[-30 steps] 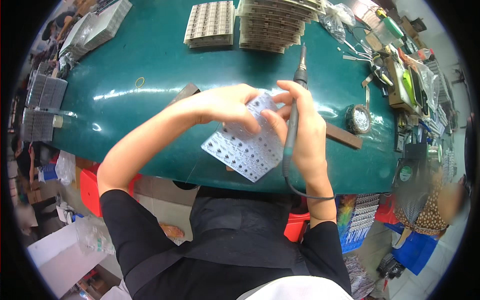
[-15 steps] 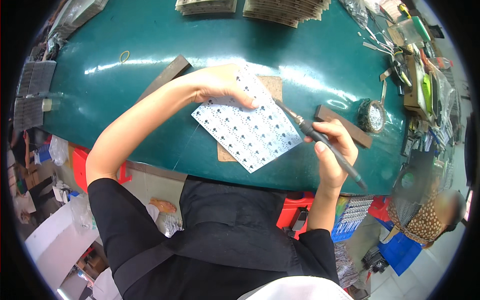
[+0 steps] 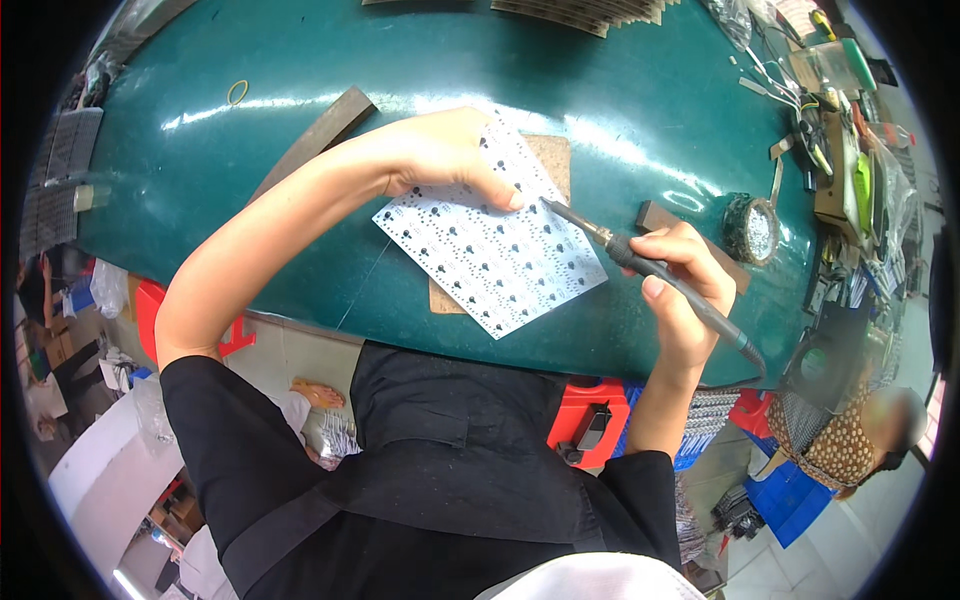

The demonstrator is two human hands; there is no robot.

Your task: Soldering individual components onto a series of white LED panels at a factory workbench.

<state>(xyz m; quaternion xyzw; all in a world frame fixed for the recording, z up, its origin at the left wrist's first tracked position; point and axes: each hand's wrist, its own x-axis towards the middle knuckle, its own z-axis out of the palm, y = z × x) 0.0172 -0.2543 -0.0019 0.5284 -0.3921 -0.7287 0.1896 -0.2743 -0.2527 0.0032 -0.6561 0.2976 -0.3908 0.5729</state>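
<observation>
My left hand (image 3: 462,158) grips the upper left part of a white circuit board panel (image 3: 510,265), thumb lying on its face and the other fingers hidden. Rows of small black marks cover the panel, which is turned cornerwise above a brown board (image 3: 551,165). In my right hand (image 3: 690,290) is a soldering iron (image 3: 640,258), held like a pen with the fingers closed round its dark handle. Its metal tip reaches the panel's upper right edge, near my left thumb; whether it touches cannot be made out.
Dark bars (image 3: 315,142) lie left and right of the panel on the green table (image 3: 250,50). A round tin (image 3: 750,228) of silvery material stands at right, beside cluttered tools and wires. Stacked boards (image 3: 590,12) sit at the far edge. Another person (image 3: 835,430) is at far right.
The iron's tip has shifted slightly left onto the panel's edge area, and my right hand has moved a little right. My left hand keeps its hold on the panel. The view has shifted slightly.
</observation>
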